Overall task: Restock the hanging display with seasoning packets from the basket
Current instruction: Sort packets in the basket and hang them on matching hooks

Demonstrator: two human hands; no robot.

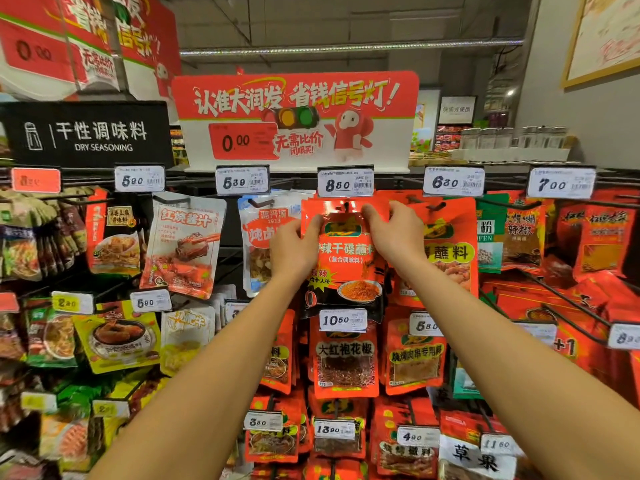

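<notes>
under the 8.50 tag (345, 182), left hand (292, 245) and right hand (398, 233) pinching red packet (346, 252)

I note the glossy red foil seasoning packet (346, 251): green-yellow logo, white lettering, yellow starburst, orange powder pictured. Far above it, red-and-white cardboard sign (294, 116) with traffic-light graphic. Left, black aisle board (86, 133), white lettering. White price tags (345, 183), black digits.
</notes>
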